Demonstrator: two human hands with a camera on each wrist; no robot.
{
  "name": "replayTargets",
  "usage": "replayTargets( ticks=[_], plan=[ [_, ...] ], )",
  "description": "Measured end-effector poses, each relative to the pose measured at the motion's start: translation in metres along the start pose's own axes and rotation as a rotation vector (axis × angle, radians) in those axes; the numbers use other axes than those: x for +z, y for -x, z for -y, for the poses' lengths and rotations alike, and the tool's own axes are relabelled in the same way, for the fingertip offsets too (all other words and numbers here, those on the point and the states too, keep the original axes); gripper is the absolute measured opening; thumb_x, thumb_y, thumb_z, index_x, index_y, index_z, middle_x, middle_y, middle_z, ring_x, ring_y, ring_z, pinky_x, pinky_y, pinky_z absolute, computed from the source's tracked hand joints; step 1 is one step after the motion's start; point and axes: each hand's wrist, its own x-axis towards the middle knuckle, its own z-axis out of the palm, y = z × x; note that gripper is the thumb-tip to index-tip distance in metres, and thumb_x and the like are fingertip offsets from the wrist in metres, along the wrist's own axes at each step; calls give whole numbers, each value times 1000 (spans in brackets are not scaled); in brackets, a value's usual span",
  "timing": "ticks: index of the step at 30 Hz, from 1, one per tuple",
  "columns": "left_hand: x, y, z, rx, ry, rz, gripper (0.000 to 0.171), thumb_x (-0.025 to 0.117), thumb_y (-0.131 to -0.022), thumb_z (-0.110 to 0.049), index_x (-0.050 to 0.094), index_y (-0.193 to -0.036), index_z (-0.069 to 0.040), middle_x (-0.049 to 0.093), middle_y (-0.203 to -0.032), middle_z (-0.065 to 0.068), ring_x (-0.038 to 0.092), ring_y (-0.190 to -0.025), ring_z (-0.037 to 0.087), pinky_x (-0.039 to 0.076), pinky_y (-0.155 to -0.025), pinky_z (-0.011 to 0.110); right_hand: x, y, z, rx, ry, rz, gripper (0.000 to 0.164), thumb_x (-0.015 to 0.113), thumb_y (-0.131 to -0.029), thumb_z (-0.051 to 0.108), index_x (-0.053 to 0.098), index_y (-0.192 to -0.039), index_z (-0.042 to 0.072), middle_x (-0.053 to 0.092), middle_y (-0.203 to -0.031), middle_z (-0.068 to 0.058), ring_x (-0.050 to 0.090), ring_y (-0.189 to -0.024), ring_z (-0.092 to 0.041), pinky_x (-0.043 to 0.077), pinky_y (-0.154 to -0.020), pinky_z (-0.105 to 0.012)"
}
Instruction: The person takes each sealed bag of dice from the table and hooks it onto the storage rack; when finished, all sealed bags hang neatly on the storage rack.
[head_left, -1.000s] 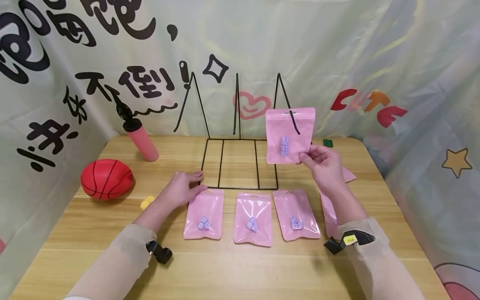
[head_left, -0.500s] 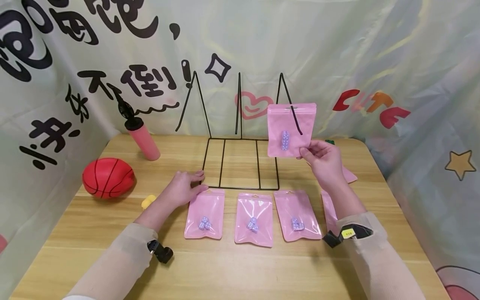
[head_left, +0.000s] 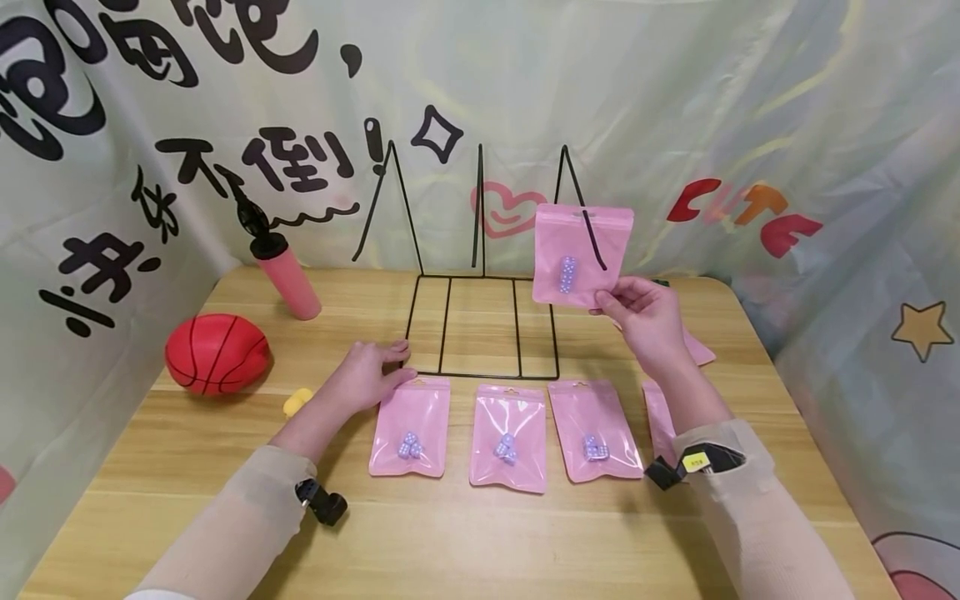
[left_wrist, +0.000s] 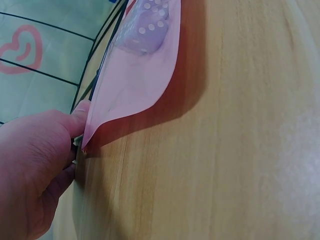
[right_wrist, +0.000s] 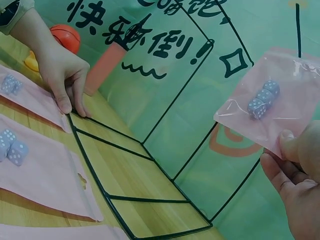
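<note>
My right hand (head_left: 647, 323) pinches the lower right corner of a pink zip bag (head_left: 553, 237) between thumb and fingers. This bag hangs on the right-hand prong of a black wire rack (head_left: 446, 325), the prong passing through its top hole. A short column of purple dice (right_wrist: 263, 100) shows inside it. At the rack's front left corner, my left hand (head_left: 363, 375) holds the frame with thumb and fingers. A flat pink bag of dice (head_left: 390, 425) lies just beside that thumb; in the left wrist view the bag (left_wrist: 125, 85) is close to the fingertips.
Two more dice bags, a middle one (head_left: 487, 421) and a right one (head_left: 573, 408), lie before the rack. Further pink bags (head_left: 660, 421) lie partly under my right forearm. A red ball (head_left: 217, 354), a pink pump (head_left: 288, 283) and a yellow object (head_left: 297, 402) are at left.
The hanging bag has risen a little and slid slightly farther back along the prong, with my right hand moving along. My left hand has stayed on the rack's corner.
</note>
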Motion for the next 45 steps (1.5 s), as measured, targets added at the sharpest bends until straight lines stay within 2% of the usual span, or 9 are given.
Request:
replayTargets(
  ticks=[8,17,23,30,33,37,42,45],
  plan=[
    [0,0,0,4,-2,2,48,77,-100,-30,67,-138,-2,58,-149,10,47,-144,36,35,-119,53,-8,1,1,10,33,49,12,73,-98,-4,72,-107,-12,78,-92,-6,75,-85,-19,62,-85,-27],
    [0,0,0,-4,-2,8,48,76,-101,-30,66,-140,-3,57,-151,9,45,-145,37,34,-120,54,-30,7,5,41,118,93,20,70,-99,-6,67,-115,-17,79,-102,-6,76,-92,-16,61,-88,-25],
    [0,0,-2,-11,-2,9,48,76,-101,-30,66,-140,-3,56,-152,8,44,-146,36,33,-120,53,-53,12,7,79,369,78,25,73,-101,5,70,-121,-10,78,-108,-1,74,-95,-9,59,-86,-19],
    [0,1,-2,-12,-8,9,48,76,-101,-30,66,-140,-3,56,-152,8,43,-146,37,34,-120,54,-88,16,5,156,610,101,34,73,-103,21,71,-129,0,75,-120,-7,67,-98,-4,56,-83,-13],
    [0,1,0,-18,-15,9,49,76,-101,-31,66,-140,-4,55,-152,7,43,-147,37,34,-120,54,-104,16,2,195,693,102,38,72,-104,28,71,-131,2,73,-123,-12,67,-103,-11,54,-82,-11],
    [0,1,0,-25,-14,13,49,76,-101,-31,66,-141,-5,55,-153,6,42,-147,38,33,-121,56,-128,15,-6,241,811,114,45,71,-104,34,69,-132,0,69,-126,-22,64,-111,-30,53,-78,-12],
    [0,1,-2,-26,-13,12,48,76,-101,-32,67,-140,-5,56,-152,6,43,-147,37,24,-125,57,-154,16,-19,303,933,119,54,71,-103,38,64,-134,-6,65,-128,-29,60,-118,-45,54,-85,-32],
    [-1,2,-3,-24,-16,12,48,76,-101,-32,67,-140,-5,56,-152,6,43,-147,37,21,-125,58,-163,17,-27,329,974,102,59,73,-102,39,62,-133,-10,63,-126,-33,59,-114,-47,54,-87,-42]
  ],
)
